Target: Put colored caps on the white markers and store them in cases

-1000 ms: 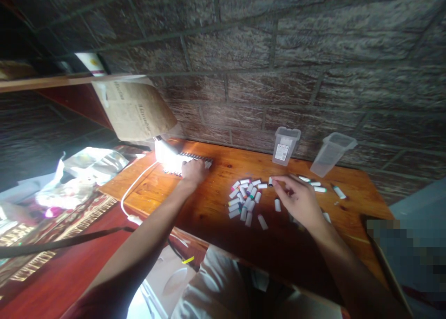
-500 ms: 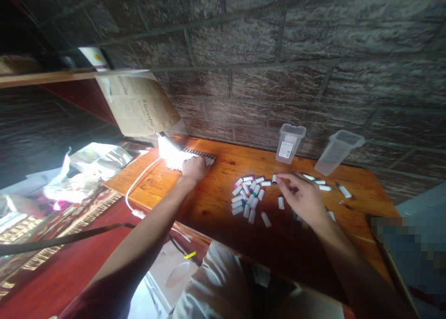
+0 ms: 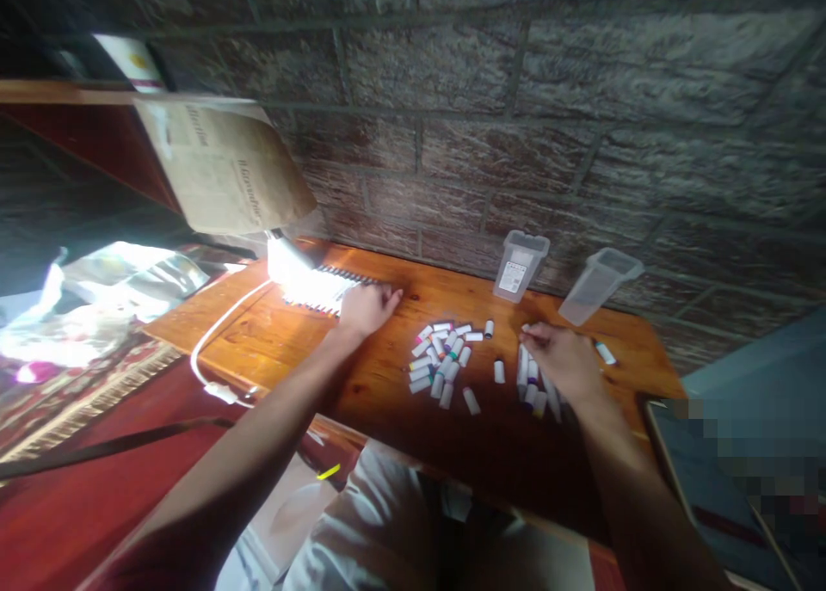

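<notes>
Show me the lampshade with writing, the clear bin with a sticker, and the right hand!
Lampshade with writing [image 3: 229, 165]: head view, printed side.
Clear bin with a sticker [image 3: 516, 273]: head view, its sticker.
Right hand [image 3: 563, 359]: head view, middle of hand.

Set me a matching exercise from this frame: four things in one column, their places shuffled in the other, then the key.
1. left bare hand
2. right bare hand
3. clear plastic bin with a white label
4. white tapered container with a yellow mark

A. upright at the back of the orange-brown wooden table, near the dark brick wall
B. on the brown wooden shelf
C. at white pieces, right of the loose pile of short white cylinders
D. at the right end of the row of slender sticks lit by the paper-shaded lamp

Pairs: 1-D, 2-C, 3-A, 4-B
</notes>
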`<action>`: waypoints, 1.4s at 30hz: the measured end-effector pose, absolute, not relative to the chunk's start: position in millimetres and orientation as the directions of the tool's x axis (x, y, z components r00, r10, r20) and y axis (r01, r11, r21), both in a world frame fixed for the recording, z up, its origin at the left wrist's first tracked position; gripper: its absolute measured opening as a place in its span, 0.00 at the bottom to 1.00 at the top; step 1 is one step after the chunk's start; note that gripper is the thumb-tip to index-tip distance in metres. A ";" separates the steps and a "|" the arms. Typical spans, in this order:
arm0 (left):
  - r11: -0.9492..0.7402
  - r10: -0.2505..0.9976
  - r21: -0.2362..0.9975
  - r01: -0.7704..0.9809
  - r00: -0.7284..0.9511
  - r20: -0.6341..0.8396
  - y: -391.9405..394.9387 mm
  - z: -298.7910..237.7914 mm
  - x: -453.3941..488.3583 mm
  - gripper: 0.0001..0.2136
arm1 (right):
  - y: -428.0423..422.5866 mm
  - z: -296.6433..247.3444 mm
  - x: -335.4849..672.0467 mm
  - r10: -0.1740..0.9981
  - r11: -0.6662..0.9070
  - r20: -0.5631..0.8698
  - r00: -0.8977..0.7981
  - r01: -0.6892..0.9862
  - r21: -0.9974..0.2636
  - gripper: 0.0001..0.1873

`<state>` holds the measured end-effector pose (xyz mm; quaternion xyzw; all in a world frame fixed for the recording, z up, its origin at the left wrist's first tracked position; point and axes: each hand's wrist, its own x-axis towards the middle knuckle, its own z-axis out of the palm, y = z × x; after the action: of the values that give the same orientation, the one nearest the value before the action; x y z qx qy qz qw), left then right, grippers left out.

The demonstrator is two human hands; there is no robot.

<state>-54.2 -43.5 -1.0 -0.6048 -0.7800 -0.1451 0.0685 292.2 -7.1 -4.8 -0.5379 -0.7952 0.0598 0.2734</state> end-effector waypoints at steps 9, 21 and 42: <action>-0.153 0.832 0.288 0.945 -0.034 0.554 -43.2 -17.0 -22.6 0.24 | -11.1 -5.4 289.6 0.942 0.286 0.255 -0.217 0.917 -0.277 0.10; -0.277 0.799 0.390 0.878 -0.015 0.601 -49.9 -22.3 -22.7 0.23 | -24.6 -4.0 268.7 0.954 0.283 0.170 -0.248 0.932 -0.226 0.15; -0.319 0.882 0.826 0.465 -0.174 0.438 -31.7 -5.3 -14.0 0.14 | -1.9 11.8 286.5 0.976 0.112 0.071 -0.205 0.197 -0.974 0.23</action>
<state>-14.0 -31.7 -5.3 -0.6123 -0.5499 -0.5334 -0.1955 286.5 -1.9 11.8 -0.4741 -0.6189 0.4682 0.4158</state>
